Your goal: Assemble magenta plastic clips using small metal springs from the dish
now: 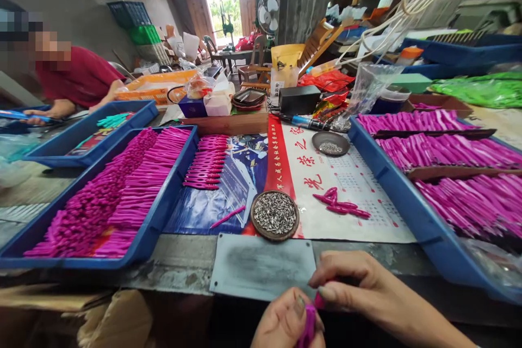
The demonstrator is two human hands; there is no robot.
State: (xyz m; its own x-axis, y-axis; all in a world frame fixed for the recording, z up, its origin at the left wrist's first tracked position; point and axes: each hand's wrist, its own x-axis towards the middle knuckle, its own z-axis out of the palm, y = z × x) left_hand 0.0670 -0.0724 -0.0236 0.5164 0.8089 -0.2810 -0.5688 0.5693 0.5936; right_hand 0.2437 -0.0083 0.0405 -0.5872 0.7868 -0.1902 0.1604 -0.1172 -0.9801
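Magenta piece (309,327) lies pinched in the left grip (284,319); right grip (354,281) pinches a magenta tip (319,300) alongside.

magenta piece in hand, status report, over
Left hand gripping magenta piece. Right hand pinching magenta bit; whether joined, unclear. Grey plate close by; no obstruction visible.

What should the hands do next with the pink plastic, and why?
Perhaps the right hand should gently nudge the magenta bit it pinches toward the magenta plastic piece in the left hand. I'd guess that because the hands are close together and the two show side by side. The hands cover too much to tell whether they're already joined.
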